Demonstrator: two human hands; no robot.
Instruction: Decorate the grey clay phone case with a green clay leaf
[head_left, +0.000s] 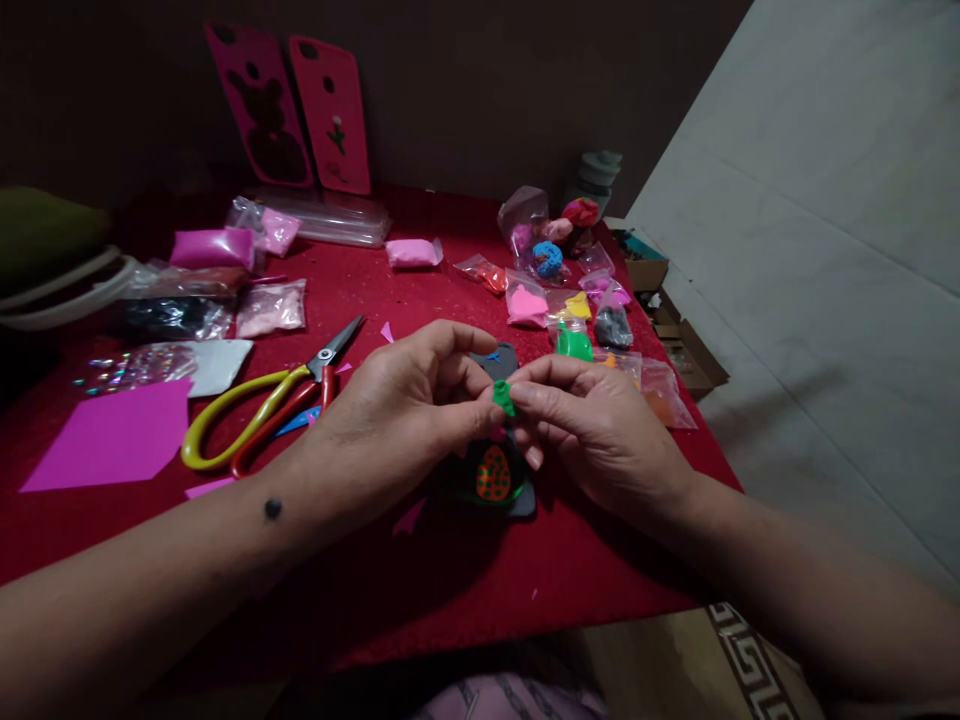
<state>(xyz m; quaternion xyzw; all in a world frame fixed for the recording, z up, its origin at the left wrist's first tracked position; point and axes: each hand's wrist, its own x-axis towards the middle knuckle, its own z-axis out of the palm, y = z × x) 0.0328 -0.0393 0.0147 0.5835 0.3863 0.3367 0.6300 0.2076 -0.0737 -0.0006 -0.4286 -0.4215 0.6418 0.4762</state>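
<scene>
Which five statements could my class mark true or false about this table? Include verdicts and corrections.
1. The left hand and right hand both have fingers on a green piece. True.
2. Both scissor handles are blue. False: the scissors have one yellow and one red handle.
3. Three phone cases stand at the back. False: two pink cases stand there.
4. The tablecloth is red. True.
5. The magenta sheet lies right of the scissors. False: the magenta sheet is left of them.

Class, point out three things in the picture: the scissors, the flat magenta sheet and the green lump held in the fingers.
Scissors [295,378], head view: yellow handle, just below the pivot.
Magenta sheet [109,435], head view: middle of its flat face.
Green lump [503,398], head view: its exposed middle.
</scene>
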